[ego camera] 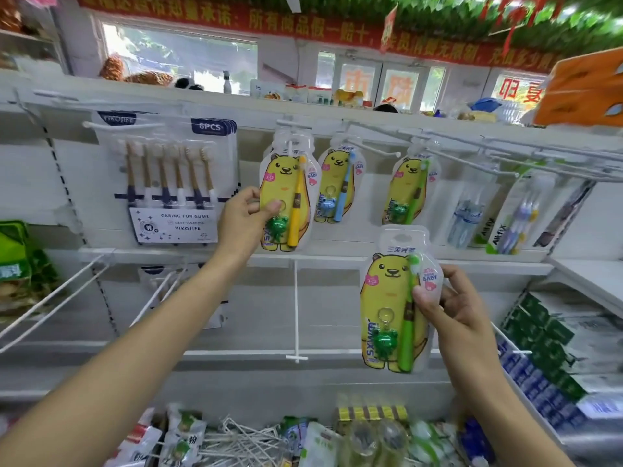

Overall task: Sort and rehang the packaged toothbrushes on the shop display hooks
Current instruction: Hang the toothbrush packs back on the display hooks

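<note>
A shop. A white display rack point(337, 261) fills the view, its wire hooks point(465, 156) carrying packaged toothbrushes point(286, 193) in rows. Above the rack runs a red banner point(303, 26) with printed characters; to its right, shelves hold stacked boxed goods point(539, 348).

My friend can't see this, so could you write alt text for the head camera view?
A person's right hand holds a green bear toothbrush pack off its hook, while the left hand pinches a hanging yellow bear toothbrush pack. Blue and green packs hang on white display hooks beside it.
</note>
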